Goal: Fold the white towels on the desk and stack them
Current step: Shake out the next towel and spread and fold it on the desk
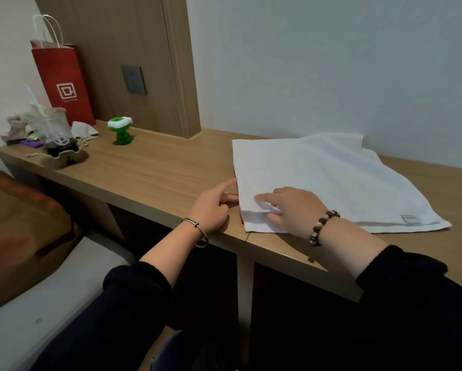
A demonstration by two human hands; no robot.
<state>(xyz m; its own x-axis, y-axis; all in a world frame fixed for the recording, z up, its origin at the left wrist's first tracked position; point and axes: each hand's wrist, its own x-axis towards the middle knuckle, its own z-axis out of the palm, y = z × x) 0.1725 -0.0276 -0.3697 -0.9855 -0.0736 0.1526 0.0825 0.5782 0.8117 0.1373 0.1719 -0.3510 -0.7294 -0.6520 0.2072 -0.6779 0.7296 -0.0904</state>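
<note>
Towel: a white towel (331, 178) lies folded on the wooden desk (157, 170), right of centre. Its far edge runs up against the wall, and its near-left corner sits at the desk's front edge.
Towel label: a small grey tag (410, 218) is sewn near the towel's near-right corner.
Left hand: the left hand (213, 207) rests on the bare desk just left of the towel. The index finger (231, 183) is stretched out, its tip touching the towel's left edge. A second finger below it also reaches the edge, and the rest are curled under loosely.
Right hand: the right hand (291, 210) lies palm down on the towel's near-left corner, fingers spread apart and pressing on the cloth, with towel showing between them.
Wrists: a silver bangle (197, 228) is on the left wrist and a bead bracelet (323, 227) on the right. Both sleeves are black.
Far left of the desk: a red paper bag (61, 79) stands against the wall. A plastic cup with a straw (56, 127) sits in a cardboard carrier (64, 156), and a green toy figure (120, 129) stands to the right of them.
Wall panel: a grey socket (133, 80).
</note>
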